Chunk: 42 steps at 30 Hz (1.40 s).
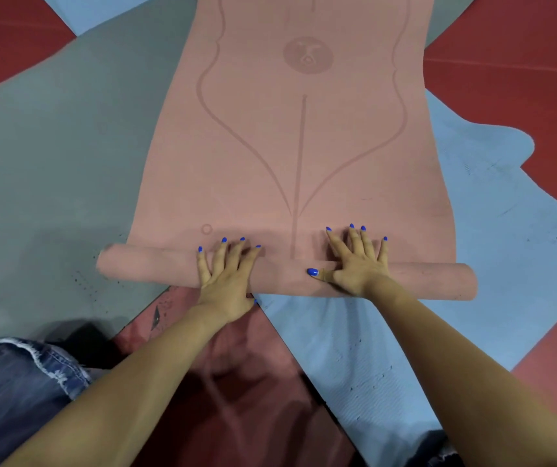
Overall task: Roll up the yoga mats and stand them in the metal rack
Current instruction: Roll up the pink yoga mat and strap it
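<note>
While the pink mat (290, 146) lies on the floor over grey (54, 156) and blue (493, 210) mats, left hand (226, 274) and right hand (354, 261) press spread, straight fingers (358, 241) onto its started roll (287, 278), likely keeping it tight.

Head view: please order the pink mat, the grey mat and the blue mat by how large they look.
1. Pink mat, largest.
2. Grey mat and blue mat: they look alike, both partly hidden under the pink one, so I do not rank them.
</note>
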{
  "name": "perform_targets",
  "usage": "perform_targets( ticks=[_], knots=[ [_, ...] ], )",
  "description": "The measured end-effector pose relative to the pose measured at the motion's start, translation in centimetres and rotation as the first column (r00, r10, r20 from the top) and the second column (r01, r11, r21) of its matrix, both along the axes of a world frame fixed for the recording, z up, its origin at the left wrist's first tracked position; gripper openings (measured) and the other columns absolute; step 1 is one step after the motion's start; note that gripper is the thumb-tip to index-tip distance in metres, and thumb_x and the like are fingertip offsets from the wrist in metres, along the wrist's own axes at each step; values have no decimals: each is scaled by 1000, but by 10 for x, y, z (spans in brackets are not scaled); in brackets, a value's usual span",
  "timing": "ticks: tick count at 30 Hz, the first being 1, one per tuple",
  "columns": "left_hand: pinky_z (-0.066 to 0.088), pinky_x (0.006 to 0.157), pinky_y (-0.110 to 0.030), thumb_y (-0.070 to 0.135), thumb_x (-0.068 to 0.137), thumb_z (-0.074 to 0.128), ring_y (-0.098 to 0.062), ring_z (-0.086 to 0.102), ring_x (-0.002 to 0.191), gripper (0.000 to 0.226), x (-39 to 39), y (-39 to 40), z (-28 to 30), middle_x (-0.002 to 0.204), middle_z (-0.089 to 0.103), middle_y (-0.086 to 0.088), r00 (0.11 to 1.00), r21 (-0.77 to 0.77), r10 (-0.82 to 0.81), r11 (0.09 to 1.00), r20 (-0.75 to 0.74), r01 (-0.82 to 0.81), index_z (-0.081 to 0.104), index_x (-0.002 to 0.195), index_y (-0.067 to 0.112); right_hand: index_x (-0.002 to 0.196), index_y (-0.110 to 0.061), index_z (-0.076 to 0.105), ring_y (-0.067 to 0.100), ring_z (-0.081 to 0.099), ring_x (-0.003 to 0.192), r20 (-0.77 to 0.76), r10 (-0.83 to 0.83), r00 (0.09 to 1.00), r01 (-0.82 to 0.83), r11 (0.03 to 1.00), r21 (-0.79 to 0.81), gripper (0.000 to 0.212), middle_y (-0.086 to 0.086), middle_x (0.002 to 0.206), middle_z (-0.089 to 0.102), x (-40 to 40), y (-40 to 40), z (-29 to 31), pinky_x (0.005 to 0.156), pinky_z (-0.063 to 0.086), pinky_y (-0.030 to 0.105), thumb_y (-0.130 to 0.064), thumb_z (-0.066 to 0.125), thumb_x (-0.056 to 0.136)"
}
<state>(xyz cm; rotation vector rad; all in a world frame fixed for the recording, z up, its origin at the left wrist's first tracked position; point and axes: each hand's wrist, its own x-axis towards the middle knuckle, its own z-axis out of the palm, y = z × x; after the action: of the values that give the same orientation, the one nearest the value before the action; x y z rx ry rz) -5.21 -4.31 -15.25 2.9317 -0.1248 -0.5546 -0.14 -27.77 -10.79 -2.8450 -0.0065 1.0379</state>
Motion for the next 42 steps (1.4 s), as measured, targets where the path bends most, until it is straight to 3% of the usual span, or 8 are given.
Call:
perform_targets(
  ticks=[6,10,17,22,24,28,32,42],
  knots=[
    [-12,111,-55,48,67,77,-23,-12,146,113,24,1,6,158,3,7,998,39,-1,999,-65,3,2,150,34,151,-32,15,31,16,143,229,140,963,-103,981,-167,84,15,151,22,11,16,12,112,0,60,-72,44,83],
    [-4,111,-61,51,62,80,-27,-11,145,128,46,-2,12,156,4,1,994,67,-5,998,-113,13,-12,150,31,99,-10,64,35,61,85,675,125,727,-148,989,-24,27,12,91,58,-36,29,-4,82,45,47,-30,56,82],
    [-1,108,-66,37,65,83,-27,-12,145,131,63,-8,27,157,-11,2,979,73,30,997,-204,-15,-19,148,33,140,-12,35,34,51,121,487,344,803,-336,936,-107,78,16,130,56,-38,1,-27,105,26,64,-62,35,80],
    [31,108,-52,17,61,85,-26,52,122,82,31,5,8,133,55,-1,845,88,-319,946,430,313,50,135,24,134,-18,38,31,60,113,379,237,894,-231,971,-63,76,15,120,61,-14,9,-28,101,22,67,-66,33,75],
    [22,109,-59,25,70,80,-31,49,125,77,20,13,-3,134,54,-4,837,113,-269,963,477,245,44,138,29,138,-20,34,30,57,118,401,240,884,-226,971,-81,78,13,124,58,-9,10,-26,99,26,71,-67,34,75],
    [2,108,-64,47,66,78,-37,31,138,103,30,11,3,149,37,-7,941,135,-169,982,293,134,15,147,42,151,-32,4,19,19,141,281,279,918,-241,957,-161,94,0,148,24,12,8,-18,111,-1,63,-73,47,78],
    [-17,107,-61,36,86,62,-28,1,146,95,61,11,15,155,11,2,991,101,-131,987,38,126,-11,144,51,147,-36,15,26,10,143,242,177,954,-152,981,-121,103,3,149,22,37,13,-12,109,0,68,-75,62,64],
    [24,103,-53,-8,76,48,-30,38,115,90,95,10,37,130,40,0,980,146,-191,970,-50,196,17,144,41,133,-31,35,24,38,124,222,196,955,-169,976,-138,90,-2,129,42,58,14,-10,106,22,57,-75,65,60]
  ],
)
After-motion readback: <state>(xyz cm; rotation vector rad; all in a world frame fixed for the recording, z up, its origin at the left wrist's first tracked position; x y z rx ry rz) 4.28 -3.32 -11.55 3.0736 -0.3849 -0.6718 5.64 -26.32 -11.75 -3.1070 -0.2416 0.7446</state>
